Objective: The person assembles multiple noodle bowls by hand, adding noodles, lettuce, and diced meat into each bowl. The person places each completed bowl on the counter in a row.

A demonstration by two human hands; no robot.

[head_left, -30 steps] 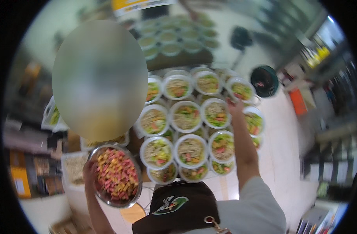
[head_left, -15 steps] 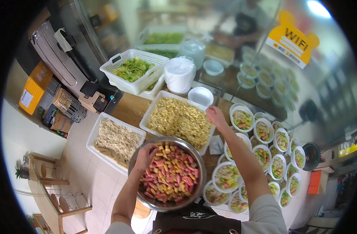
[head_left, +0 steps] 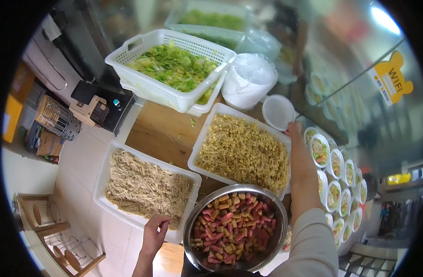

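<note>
At the far right of the noodle tray, my right hand (head_left: 293, 129) has its fingers closed on the near rim of a white plastic bowl (head_left: 279, 112). My left hand (head_left: 156, 231) is at the near edge of a white tray of noodles (head_left: 147, 187), its fingers curled together; whatever they may hold is hidden. Between my arms stands a steel basin (head_left: 189, 231) filled with pink and tan cut pieces (head_left: 237, 228). Beyond it lies a white tray of bean sprouts (head_left: 243, 150), with my right forearm passing along its right side.
A perforated white basket (head_left: 174, 94) of chopped lettuce (head_left: 172, 67) stands at the back, beside a plastic-wrapped stack of white bowls (head_left: 249, 81). Several filled bowls (head_left: 333, 196) crowd the right. A glass pane rises behind the wooden table (head_left: 151, 124).
My left hand has moved from the steel basin to the noodle tray's near edge. My right hand has reached from the sprout tray's edge to the white bowl. The view has shifted.
</note>
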